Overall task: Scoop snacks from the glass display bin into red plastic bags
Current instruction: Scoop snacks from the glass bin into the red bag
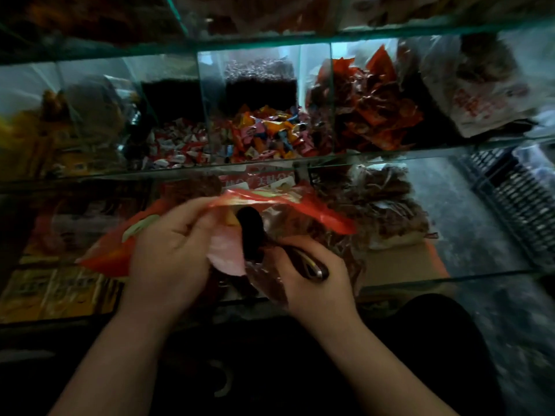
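My left hand [172, 244] grips the rim of a red plastic bag [315, 210], holding its mouth open above the near glass display bin [435, 280]. The bag trails left past my wrist. My right hand [309, 274] is curled round the dark handle of a scoop [250, 232] whose dark bowl points into the bag's mouth. Brown snacks [387, 199] lie heaped in the bin just right of the bag; more show through the bag's clear lower part. The scoop's contents are too dark to tell.
Behind stands a row of glass compartments: white-red wrapped candies [177, 145], mixed coloured candies [267, 133], red packets [375, 109] and a printed bag [480, 94]. Orange packets [57, 292] lie at the near left. A black crate [516, 187] stands on the floor at right.
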Tool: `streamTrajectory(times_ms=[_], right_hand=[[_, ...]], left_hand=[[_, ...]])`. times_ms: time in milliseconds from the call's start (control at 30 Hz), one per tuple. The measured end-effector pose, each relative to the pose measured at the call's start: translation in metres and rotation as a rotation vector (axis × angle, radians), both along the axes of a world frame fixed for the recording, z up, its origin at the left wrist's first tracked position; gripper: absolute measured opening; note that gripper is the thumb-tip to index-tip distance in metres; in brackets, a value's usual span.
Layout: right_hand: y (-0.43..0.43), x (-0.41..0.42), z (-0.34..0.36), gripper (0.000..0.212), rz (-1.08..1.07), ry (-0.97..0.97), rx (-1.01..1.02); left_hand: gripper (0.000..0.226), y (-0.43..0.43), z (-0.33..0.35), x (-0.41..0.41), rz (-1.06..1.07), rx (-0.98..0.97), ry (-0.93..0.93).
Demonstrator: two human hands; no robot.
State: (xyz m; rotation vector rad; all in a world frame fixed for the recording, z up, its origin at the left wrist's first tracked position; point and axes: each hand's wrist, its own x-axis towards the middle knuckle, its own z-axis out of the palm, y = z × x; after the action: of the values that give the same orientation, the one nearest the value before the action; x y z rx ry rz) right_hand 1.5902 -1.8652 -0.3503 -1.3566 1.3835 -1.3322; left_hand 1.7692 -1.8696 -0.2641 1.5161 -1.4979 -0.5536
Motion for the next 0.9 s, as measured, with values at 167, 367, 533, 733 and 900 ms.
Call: streamTrajectory(times_ms=[167,367,533,733,900], right_hand=[[0.012,0.002,0.01,0.009,-0.052,0.029,-0.203],[0.016,0.004,0.014,0.015,-0.066,-0.062,-0.084],[0.016,0.003,0.017,0.014,-0.049,-0.184,0.019],[0.018,0.003,0.025,0.011,-0.061,-0.328,0.046],[0.016,-0.001,0.051,0.011,-0.029,-0.475,0.122]], left_hand=[[0.044,-0.006,-0.005,0.035,0.057,-0.026,0.078],[0.029,0.003,0.014,0.021,0.056,-0.07,-0.054],[0.029,0.002,0.028,0.002,0.048,-0.088,-0.01],[0.03,-0.006,0.042,-0.041,-0.091,-0.138,-0.051],[0.024,-0.003,0.045,-0.066,-0.109,-0.182,-0.079]])
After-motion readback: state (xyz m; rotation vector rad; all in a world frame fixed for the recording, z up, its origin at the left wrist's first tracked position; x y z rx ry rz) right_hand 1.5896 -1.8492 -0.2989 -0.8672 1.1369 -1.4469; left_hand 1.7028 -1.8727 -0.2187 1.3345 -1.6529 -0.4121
